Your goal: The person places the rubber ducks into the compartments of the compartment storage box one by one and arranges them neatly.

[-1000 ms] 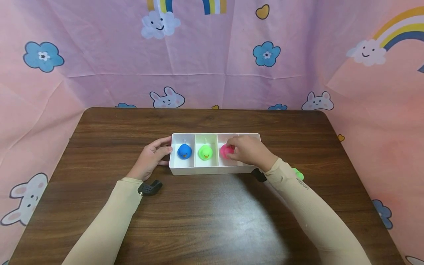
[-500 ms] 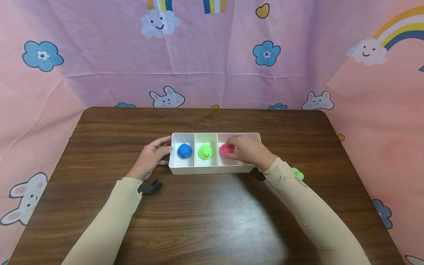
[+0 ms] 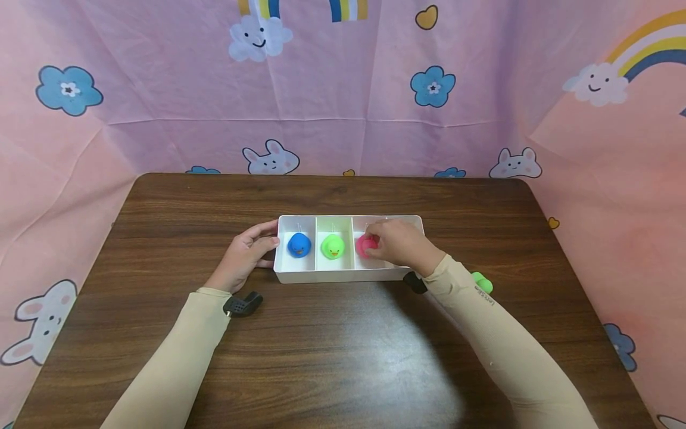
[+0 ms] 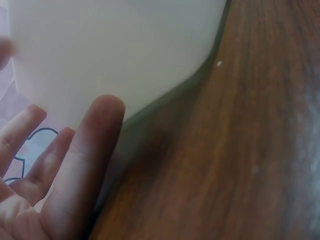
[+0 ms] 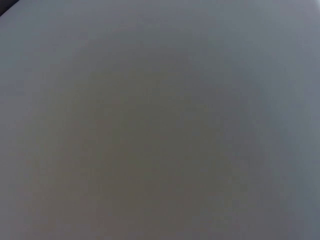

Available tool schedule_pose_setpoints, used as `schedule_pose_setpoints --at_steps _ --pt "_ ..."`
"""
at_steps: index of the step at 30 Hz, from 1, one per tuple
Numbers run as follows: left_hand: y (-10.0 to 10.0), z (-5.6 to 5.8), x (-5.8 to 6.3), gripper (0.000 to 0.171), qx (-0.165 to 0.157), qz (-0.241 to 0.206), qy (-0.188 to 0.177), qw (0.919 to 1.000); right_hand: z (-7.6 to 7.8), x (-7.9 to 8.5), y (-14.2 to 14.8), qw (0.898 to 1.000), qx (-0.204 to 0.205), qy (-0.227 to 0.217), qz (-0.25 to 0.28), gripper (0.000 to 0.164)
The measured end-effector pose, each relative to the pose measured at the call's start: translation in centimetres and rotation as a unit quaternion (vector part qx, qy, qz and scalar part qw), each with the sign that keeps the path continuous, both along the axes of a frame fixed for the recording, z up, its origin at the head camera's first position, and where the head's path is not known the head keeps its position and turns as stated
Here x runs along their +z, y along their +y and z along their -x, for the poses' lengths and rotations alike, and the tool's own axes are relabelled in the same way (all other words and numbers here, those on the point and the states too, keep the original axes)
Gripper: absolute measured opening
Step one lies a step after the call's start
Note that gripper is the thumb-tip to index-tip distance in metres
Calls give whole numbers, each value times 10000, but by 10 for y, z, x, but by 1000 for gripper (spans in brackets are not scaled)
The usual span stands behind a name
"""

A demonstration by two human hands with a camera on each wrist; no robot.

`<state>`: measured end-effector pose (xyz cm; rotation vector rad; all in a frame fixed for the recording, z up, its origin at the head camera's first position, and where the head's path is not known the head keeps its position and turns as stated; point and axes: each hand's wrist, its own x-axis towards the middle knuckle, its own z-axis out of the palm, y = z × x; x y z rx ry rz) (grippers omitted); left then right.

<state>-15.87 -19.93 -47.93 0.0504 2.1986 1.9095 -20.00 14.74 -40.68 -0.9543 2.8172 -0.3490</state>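
I have the left hand point(image 3: 241, 253), fingers spread, touching the white rectangular three-compartment plastic tray point(image 3: 316, 277), presumably steadying it; the right hand point(image 3: 404, 244) pinches the round pink rubbery toy point(image 3: 363, 246) in the right-end compartment.

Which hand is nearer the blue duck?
Left. The left hand is at the left end of the white tray, just outside the blue duck's compartment; the right hand is two compartments over, gripping the pink toy.
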Motion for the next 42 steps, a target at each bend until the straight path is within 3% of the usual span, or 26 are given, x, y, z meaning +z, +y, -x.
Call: schedule_pose_setpoints --at_steps 18,27,34,42 --pt "0 -2 -1 58 -25 -1 23 10000 2 2 3 9998 206 -76 34 20" --pt "-3 0 -5 58 -72 -142 48 9999 -5 23 15 9998 -23 55 214 32" --pt "-4 1 -7 58 -100 -194 70 9997 -17 38 42 9982 -19 316 510 28" --pt "-3 1 -4 57 -117 -193 111 9997 -27 47 95 9982 -520 168 252 32"
